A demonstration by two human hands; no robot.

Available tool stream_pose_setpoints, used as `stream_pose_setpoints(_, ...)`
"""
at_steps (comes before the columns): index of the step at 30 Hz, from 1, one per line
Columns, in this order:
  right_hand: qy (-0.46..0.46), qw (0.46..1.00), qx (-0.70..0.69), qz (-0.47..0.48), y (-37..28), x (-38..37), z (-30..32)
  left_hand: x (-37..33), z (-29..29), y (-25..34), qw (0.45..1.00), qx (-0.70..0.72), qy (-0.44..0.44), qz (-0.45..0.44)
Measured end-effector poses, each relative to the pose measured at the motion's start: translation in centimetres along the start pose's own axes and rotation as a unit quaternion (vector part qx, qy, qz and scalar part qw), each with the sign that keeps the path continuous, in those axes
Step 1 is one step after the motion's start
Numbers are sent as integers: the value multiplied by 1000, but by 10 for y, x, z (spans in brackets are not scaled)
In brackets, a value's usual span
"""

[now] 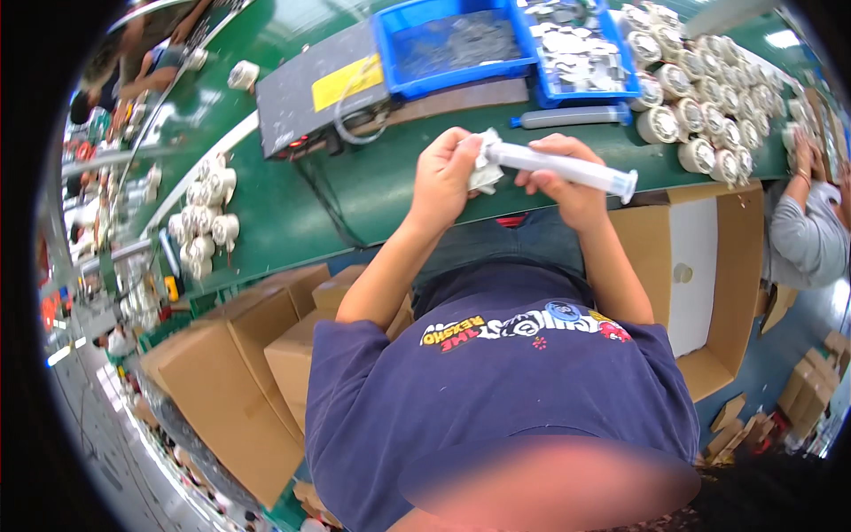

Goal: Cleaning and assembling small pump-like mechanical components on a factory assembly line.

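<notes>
Over the front of the green bench, my right hand [572, 182] grips a clear plastic syringe [554, 166] by its barrel. The syringe lies nearly level, its wide flanged end pointing right. At the syringe's left end, my left hand [446, 174] is closed on a crumpled white wipe [487, 168], which is pressed around the tip. The tip itself is hidden by the wipe and fingers. Beyond my right hand, a second syringe-like tube [572, 117] with blue ends rests on the bench.
A dark control box [310, 93] with a yellow label and a looped tube stands at the back left. Blue bins [417, 89] hold grey and white parts. White round parts [691, 115] are stacked at right. Cardboard boxes [239, 355] flank me; a co-worker's arm [802, 191] is far right.
</notes>
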State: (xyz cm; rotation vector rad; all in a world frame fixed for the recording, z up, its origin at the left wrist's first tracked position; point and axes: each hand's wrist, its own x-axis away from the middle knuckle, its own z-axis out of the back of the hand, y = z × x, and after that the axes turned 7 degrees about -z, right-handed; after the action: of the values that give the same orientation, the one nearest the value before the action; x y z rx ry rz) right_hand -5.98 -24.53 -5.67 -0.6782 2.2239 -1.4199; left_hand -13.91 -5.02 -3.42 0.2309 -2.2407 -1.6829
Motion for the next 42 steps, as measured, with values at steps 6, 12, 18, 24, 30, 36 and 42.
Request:
stream_pose_setpoints(6,91,995,31,18,-27,-1,38,-7,-28,-9,990,-98,-93,-29)
stream_pose_setpoints(12,237,964,-120,-13,-38,21,27,-5,-105,-26,982,27,-187,14)
stream_pose_setpoints(18,215,976,3,-17,-54,29,40,-15,-117,-28,978,71,-192,32)
stream_pose_setpoints(24,176,984,-26,-15,-56,16,39,-22,-115,-39,978,145,-147,16)
stream_pose_setpoints(30,191,960,202,43,-34,11,34,-25,-116,-41,963,215,-143,74)
stream_pose_setpoints(36,207,952,224,23,-44,11,22,-26,-103,-35,946,250,-174,110)
stream_pose_setpoints(42,291,937,191,20,-48,15,12,-15,-81,11,965,0,-252,75)
